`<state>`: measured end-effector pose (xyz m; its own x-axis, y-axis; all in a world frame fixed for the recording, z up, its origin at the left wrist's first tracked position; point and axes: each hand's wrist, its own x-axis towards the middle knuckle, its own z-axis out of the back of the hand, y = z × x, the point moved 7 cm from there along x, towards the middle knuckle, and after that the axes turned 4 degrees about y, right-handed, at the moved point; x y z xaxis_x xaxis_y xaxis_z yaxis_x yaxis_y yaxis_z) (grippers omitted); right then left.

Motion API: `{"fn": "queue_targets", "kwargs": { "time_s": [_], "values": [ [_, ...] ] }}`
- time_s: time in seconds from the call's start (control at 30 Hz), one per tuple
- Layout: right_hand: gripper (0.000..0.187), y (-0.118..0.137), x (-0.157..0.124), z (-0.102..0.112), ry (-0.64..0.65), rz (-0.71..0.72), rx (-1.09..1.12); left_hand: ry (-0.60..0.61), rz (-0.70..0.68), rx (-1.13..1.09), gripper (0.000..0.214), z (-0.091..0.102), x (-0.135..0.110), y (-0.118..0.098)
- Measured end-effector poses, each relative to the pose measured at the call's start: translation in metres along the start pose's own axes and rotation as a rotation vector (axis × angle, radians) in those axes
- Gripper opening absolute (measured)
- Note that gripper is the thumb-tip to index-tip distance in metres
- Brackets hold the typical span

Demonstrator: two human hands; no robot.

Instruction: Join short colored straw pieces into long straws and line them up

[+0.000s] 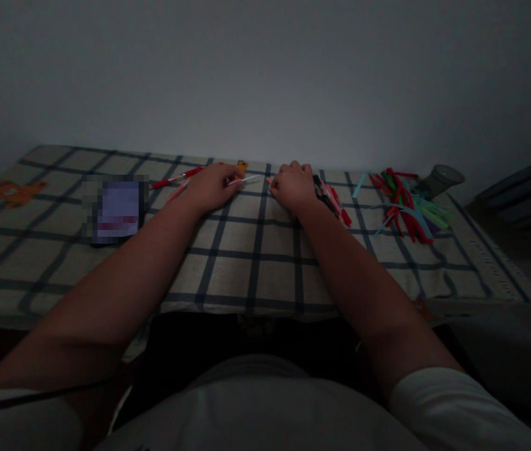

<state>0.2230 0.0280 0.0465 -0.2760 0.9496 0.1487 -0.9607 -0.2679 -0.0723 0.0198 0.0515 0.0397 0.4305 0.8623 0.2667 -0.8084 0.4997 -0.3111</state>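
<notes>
Nearest the camera, a pale shirt fills the bottom of the view, with white sleeves at both edges and two bare forearms reaching away over the checked cloth (256, 263) that covers the tabletop. The light is very dim, so fine detail is hard to read.

The left hand (211, 186) lies palm down on the cloth, fingers curled loosely over a thin white stick (247, 180) whose end pokes out to the right of the knuckles. It appears to pinch that stick, though the grip itself is hidden under the fingers. Just left of this hand, a red-and-white pen (177, 178) lies slanted on the cloth, close to the wrist side but apart from the fingers.

The right hand (293, 186) is bunched into a loose fist, knuckles up, resting on the cloth a short way from the left hand. Whether it holds anything inside I cannot tell. Its outer edge touches a small heap of pink, red and dark strips (334, 199) lying just to its right.

Farther right, well apart from both hands, sits a bigger tangle of red, green and blue strips (409, 203), and beyond that a glass jar (439, 180) lies tipped near the cloth's far corner.

On the left, a blurred-out rectangular object (115, 210) rests on the cloth. A plain wall rises behind.
</notes>
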Motion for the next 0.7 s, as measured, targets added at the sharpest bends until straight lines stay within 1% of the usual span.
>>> {"fn": "queue_targets", "kwargs": {
  "time_s": [0.27, 0.47, 0.7],
  "values": [
    [0.047, -0.0004, 0.0014, -0.0023, -0.005, 0.014, 0.008, 0.020, 0.002, -0.003, 0.034, -0.0001, -0.0006, -0.0013],
    [0.050, 0.0001, 0.0001, -0.0024, -0.017, -0.005, -0.019, 0.033, 0.016, 0.008, 0.037, 0.0020, -0.0022, -0.0044],
    [0.047, -0.0010, -0.0020, -0.0012, -0.040, -0.003, -0.009, 0.020, -0.036, -0.015, 0.033, -0.0009, -0.0013, -0.0042]
  ]
}}
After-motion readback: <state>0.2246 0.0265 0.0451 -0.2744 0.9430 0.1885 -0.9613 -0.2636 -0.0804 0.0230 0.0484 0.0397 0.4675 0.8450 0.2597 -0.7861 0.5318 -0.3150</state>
